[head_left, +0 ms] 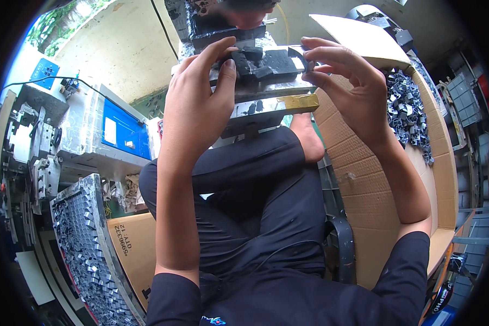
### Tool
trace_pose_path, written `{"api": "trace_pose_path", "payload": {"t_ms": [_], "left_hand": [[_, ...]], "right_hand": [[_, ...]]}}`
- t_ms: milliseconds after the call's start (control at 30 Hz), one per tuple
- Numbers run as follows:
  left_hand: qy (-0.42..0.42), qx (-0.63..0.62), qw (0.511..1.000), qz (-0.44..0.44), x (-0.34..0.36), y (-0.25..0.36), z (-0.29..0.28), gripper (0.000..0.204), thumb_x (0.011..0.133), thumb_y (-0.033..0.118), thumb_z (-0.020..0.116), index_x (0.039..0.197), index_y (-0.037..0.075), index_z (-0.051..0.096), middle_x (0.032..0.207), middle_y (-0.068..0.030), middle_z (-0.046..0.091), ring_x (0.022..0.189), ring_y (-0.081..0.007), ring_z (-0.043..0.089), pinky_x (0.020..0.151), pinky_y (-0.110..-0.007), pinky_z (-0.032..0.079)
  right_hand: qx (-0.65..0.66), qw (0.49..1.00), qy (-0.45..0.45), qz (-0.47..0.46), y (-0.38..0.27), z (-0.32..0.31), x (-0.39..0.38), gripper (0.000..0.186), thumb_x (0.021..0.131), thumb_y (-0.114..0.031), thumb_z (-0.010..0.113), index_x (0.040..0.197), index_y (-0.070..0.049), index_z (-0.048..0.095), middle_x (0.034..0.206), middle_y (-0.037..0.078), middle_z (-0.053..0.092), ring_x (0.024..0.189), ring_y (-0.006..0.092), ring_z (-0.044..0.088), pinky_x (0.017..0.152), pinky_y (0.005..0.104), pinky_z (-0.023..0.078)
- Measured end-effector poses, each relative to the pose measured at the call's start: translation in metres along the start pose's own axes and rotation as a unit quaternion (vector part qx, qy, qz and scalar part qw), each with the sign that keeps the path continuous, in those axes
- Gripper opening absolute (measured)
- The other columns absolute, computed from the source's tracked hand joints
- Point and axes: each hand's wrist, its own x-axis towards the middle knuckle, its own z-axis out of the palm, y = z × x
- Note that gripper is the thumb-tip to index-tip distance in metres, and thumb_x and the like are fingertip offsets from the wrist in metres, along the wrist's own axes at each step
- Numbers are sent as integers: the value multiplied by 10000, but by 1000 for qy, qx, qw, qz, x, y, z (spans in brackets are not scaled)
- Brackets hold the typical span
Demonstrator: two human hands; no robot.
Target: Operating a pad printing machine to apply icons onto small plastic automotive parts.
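Observation:
A dark metal fixture block (274,64) sits on the machine's bed at the top middle. My left hand (204,92) is at its left end, thumb and forefinger curled around a dark part; what lies between them is mostly hidden. On the other side, my right hand (350,76) pinches a small dark bent metal piece (298,58) between thumb and fingers, close to the block's right end. Below the block runs a metal ledge (255,106) with yellow tape on its right end.
A large cardboard box (348,190) on the right holds many small bent metal parts (407,108). Dark machine tooling (212,41) hangs above the fixture. At left stand a tray of similar parts (87,250), another carton (130,250) and a grey cabinet with a blue panel (125,127).

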Motion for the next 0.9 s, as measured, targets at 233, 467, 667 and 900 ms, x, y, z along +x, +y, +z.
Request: {"api": "trace_pose_path", "payload": {"t_ms": [233, 467, 667, 900], "left_hand": [[-9, -13, 1000, -18, 0, 2, 0, 364, 1097, 131, 573, 1445, 52, 645, 1296, -128, 748, 1180, -203, 687, 1053, -343, 497], [-7, -8, 1000, -4, 0, -1, 0, 369, 1100, 151, 580, 1443, 27, 635, 1316, -139, 744, 1159, -206, 700, 1042, -344, 505], [1, 0, 1000, -11, -2, 0, -1, 372, 1099, 174, 588, 1431, 13, 633, 1313, -143, 744, 1131, -228, 710, 1017, -349, 518], [-17, 24, 999, -42, 1, 2, -4, 386, 1098, 213, 596, 1417, 0, 637, 1320, -149, 734, 1097, -244, 715, 1000, -355, 529]], "right_hand": [[-16, 999, -30, 18, 9, -1, -4, 285, 886, -7, 833, 1161, -65, 783, 1259, 121, 786, 1114, 194, 769, 909, 329, 645], [-55, 998, -20, -4, 10, -1, -3, 297, 876, -20, 835, 1164, -66, 777, 1228, 101, 800, 1006, 200, 803, 849, 314, 644], [-66, 998, -14, -15, 9, 1, 0, 301, 889, -26, 822, 1182, -74, 775, 1229, 99, 798, 1004, 225, 805, 848, 324, 643], [-101, 993, -35, -50, 11, 1, 0, 308, 932, -23, 796, 1234, -76, 763, 1279, 110, 782, 1124, 243, 773, 891, 344, 633]]}}
